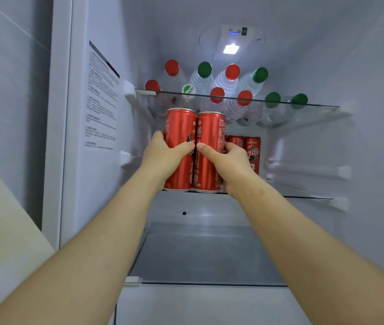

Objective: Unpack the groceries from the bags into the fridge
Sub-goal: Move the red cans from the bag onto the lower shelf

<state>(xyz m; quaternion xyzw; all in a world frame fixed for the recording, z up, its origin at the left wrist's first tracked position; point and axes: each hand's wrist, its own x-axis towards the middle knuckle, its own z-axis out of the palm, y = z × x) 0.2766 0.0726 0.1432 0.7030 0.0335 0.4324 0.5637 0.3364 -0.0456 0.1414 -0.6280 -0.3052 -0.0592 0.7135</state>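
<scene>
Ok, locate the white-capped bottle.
Head view, upper centre: the white-capped bottle is at the front edge of the upper glass shelf, between two red-capped bottles.

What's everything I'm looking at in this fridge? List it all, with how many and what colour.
water bottles: ten, clear; five red caps, four green, one white; top shelf.
front cans: two, red, side by side at the middle shelf's front edge.
back cans: at least two, red, further back on that shelf, to the right.
glass shelves: three, clear, top, middle and lower.
fridge light: one, white, lit, on the ceiling.
printed label: one, white with dark text, left inner wall.
left hand: grips the left of the front cans.
right hand: grips the right of the front cans.
</scene>
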